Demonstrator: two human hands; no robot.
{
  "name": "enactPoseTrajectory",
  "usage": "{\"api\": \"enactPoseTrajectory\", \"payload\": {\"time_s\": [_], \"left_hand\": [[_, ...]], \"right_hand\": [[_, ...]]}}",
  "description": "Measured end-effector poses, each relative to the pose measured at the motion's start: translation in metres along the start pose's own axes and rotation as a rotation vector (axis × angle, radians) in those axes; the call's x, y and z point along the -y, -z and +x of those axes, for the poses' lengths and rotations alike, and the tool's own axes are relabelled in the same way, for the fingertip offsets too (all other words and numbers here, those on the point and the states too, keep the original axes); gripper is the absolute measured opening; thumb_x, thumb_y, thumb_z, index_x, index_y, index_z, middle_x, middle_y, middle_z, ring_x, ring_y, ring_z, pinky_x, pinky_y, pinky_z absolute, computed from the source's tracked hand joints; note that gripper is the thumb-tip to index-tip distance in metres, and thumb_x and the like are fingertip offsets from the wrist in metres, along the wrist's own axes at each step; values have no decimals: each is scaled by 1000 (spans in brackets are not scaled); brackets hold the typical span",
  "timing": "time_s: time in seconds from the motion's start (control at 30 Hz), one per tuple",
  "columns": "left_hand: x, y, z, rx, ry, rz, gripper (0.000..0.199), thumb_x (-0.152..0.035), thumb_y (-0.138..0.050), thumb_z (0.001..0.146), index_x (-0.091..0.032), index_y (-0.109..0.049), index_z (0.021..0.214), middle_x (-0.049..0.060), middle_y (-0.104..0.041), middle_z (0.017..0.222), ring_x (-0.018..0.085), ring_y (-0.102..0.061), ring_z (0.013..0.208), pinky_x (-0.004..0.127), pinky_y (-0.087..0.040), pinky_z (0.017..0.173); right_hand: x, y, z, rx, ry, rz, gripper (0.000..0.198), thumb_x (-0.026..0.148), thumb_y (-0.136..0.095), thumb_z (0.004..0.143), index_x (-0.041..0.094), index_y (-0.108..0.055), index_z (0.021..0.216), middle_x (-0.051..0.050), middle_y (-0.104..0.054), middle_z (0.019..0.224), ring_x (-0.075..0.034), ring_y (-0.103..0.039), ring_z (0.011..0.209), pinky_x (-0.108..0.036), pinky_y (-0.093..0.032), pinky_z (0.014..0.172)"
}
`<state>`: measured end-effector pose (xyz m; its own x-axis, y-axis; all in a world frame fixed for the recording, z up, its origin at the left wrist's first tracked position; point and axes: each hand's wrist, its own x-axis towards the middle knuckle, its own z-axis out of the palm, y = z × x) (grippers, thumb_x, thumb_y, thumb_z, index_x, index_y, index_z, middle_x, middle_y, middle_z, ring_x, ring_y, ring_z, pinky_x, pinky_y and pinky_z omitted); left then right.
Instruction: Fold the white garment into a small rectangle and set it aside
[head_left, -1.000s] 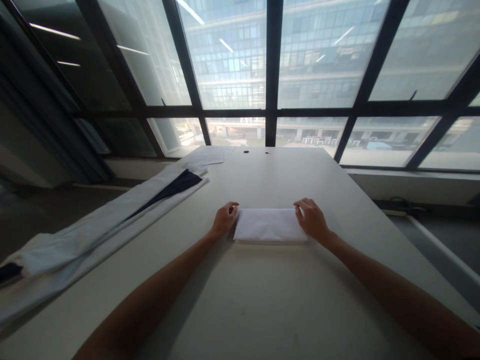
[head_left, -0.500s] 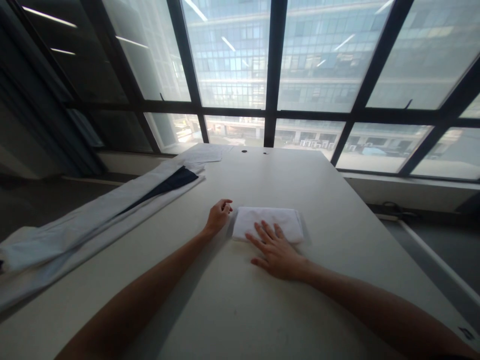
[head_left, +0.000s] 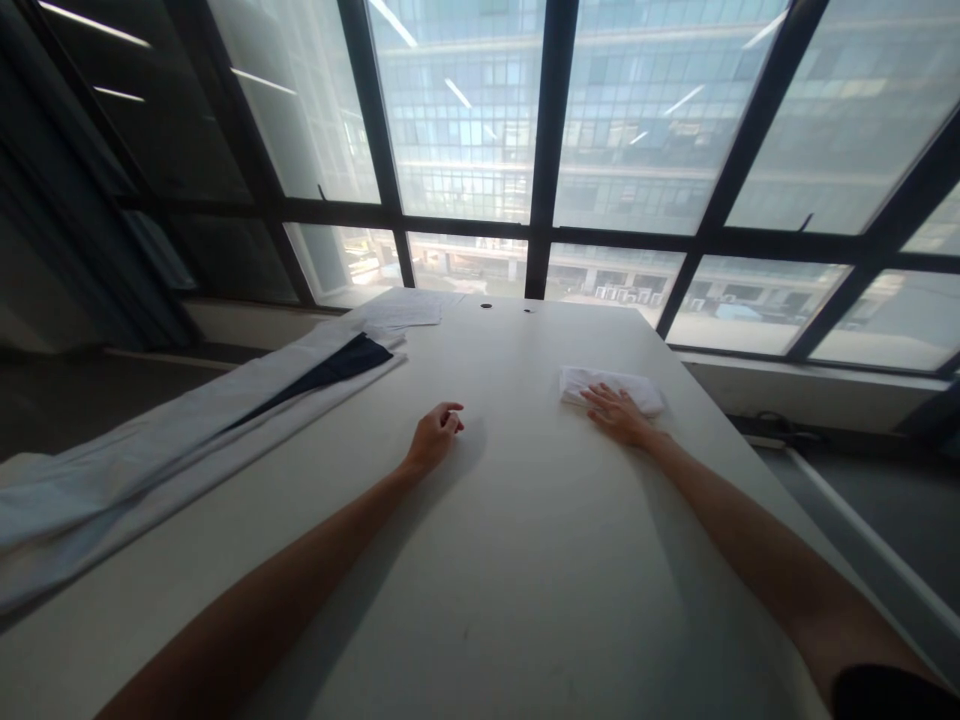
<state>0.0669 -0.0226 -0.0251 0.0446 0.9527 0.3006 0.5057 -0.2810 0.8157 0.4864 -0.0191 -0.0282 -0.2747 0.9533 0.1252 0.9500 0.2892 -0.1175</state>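
Observation:
A folded white cloth (head_left: 634, 388) lies as a flat rectangle on the right part of the white table (head_left: 480, 560). My right hand (head_left: 619, 412) rests flat on its near side, fingers spread, not gripped round it. Over the middle of the table hovers my left hand (head_left: 436, 436), its fingers loosely curled with a gap at the thumb and nothing held. Its shadow falls on the tabletop beside it, well left of the cloth.
Long white garments (head_left: 187, 440) with a dark navy piece (head_left: 337, 372) are laid along the table's left edge. Sheets of paper (head_left: 409, 308) lie at the far left. Large windows (head_left: 465, 130) stand beyond the table, and a pale pipe (head_left: 862, 530) runs along the floor at right.
The folded white cloth has slid right and farther away across the table under my right hand. My left hand has stayed in nearly the same place.

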Motion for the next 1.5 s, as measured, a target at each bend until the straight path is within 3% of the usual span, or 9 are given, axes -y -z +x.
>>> {"api": "enactPoseTrajectory", "payload": {"time_s": [0.17,0.33,0.5,0.6,0.7,0.8,1.0,1.27,1.5], "left_hand": [[-4,3,-1,8,3,2,42,-38,-45,82,-15,-67,110,3,-69,73,20,-64,70,29,-48,65],[-3,3,-1,54,10,14,43,-40,-44,84,-15,-67,112,3,-69,74,20,-64,69,29,-47,64],[-4,3,-1,75,3,31,45,-42,-44,87,-15,-67,114,3,-70,77,21,-65,72,30,-48,67],[-5,4,-2,77,5,41,44,-41,-44,87,-16,-67,114,3,-71,77,21,-66,72,30,-48,68],[-5,4,-3,87,-1,46,44,-41,-44,87,-16,-67,115,3,-71,77,21,-66,72,30,-48,68],[-4,3,-3,100,0,43,44,-41,-44,88,-16,-67,115,3,-71,78,21,-66,72,30,-47,67],[-5,1,-3,100,-3,65,43,-40,-43,87,-16,-68,112,3,-71,77,20,-65,70,29,-46,65],[-3,1,-3,106,-6,70,41,-41,-44,86,-17,-70,107,3,-71,78,18,-62,65,27,-45,61],[-5,2,-3,124,-2,71,40,-40,-45,83,-16,-71,104,3,-71,77,19,-63,66,28,-45,62]], "right_hand": [[-27,15,22,-99,-186,22,45,38,-41,104,22,-53,144,-11,-43,157,-26,-31,149,-50,-18,120],[23,-3,42,-238,-374,7,57,46,-25,107,17,-38,155,-16,-34,161,-31,-25,150,-53,-18,119],[69,-25,51,-99,-414,-11,66,56,-30,103,12,-46,150,-19,-20,166,-38,-12,152,-58,-13,118],[72,-26,45,-130,-406,-12,61,52,-31,104,14,-47,149,-18,-26,164,-35,-16,152,-53,-15,119],[59,-26,32,-219,-426,-37,58,49,-31,104,21,-42,153,-15,-28,164,-31,-20,151,-50,-17,120],[34,-27,18,-260,-581,-64,63,52,-30,103,25,-30,159,-15,-17,167,-37,-13,152,-59,-16,117],[-8,-25,2,-82,-677,-25,68,61,-18,101,29,-21,162,-15,-17,167,-38,-12,153,-65,-17,115],[-23,-19,19,-1,-714,26,74,67,-22,98,31,-19,162,-13,-11,169,-38,-4,154,-64,-12,116],[-69,-12,42,0,-733,69,72,65,-23,98,31,-21,162,-12,-10,169,-35,-3,154,-65,-9,117]]}}
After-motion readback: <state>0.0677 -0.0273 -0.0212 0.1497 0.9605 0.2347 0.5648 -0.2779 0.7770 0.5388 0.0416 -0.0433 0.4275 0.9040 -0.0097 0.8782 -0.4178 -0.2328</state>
